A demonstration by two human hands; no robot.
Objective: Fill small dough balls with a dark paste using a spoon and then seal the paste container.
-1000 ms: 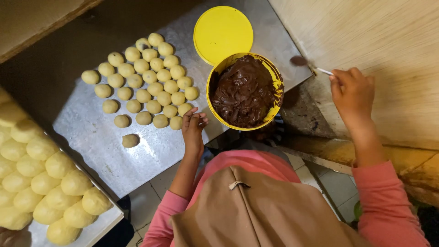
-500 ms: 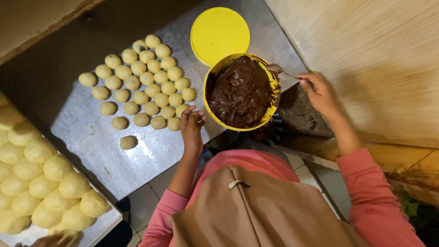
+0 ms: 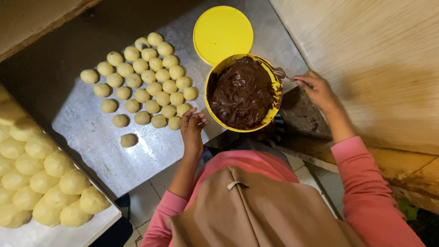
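Note:
A yellow bucket [image 3: 273, 91] of dark chocolate paste stands on the metal table [image 3: 114, 151], its round yellow lid [image 3: 222, 33] lying just behind it. My right hand [image 3: 318, 89] is shut on a small spoon [image 3: 281, 74] whose bowl rests at the bucket's right rim. My left hand [image 3: 192, 128] sits at the table's front edge, left of the bucket, with its fingers curled and nothing visible in them. It is nearest the front row of small dough balls [image 3: 146, 87], which lie in several rows. One dough ball [image 3: 128, 140] lies apart.
A tray [image 3: 68, 231] of larger dough balls [image 3: 41, 178] fills the lower left. A wooden wall [image 3: 379, 59] rises on the right, with a dark stained ledge [image 3: 304, 114] beside the bucket. Tiled floor shows below the table edge.
My right hand has carried the spoon leftward from the wall side to the bucket's right rim. My left hand has stayed by the front dough balls.

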